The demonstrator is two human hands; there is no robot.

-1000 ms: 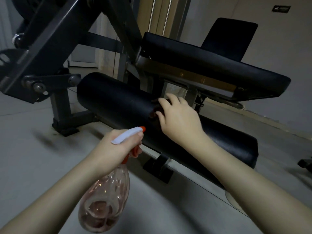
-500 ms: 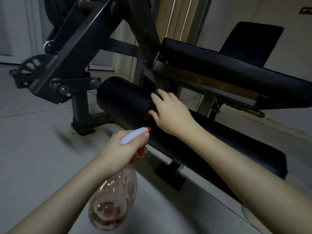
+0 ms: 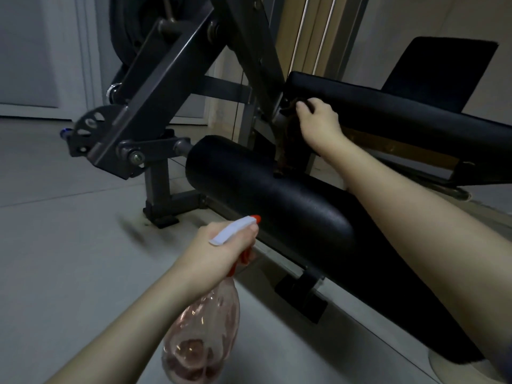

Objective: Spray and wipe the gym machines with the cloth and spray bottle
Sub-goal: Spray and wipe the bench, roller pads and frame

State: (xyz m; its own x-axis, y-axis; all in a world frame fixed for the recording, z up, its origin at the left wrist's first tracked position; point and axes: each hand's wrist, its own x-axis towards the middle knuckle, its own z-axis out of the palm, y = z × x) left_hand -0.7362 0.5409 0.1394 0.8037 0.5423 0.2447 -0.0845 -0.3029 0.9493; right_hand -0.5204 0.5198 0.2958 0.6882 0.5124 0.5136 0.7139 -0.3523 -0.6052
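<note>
My right hand [image 3: 318,121], clutching the cloth [image 3: 288,135], moved from roller [image 3: 263,187] to seat pad [image 3: 393,106]. My left hand [image 3: 216,252] grips the spray bottle [image 3: 203,339]

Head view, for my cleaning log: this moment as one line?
left hand: grips spray bottle | right hand: holds cloth at upper pad end

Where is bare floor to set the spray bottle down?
The floor left of the roller pad, in front of the frame foot, is bare. A narrower strip lies between the spray bottle and the black bracket. Crowded: between roller pad and seat pad, where the right hand holds the cloth.
</note>
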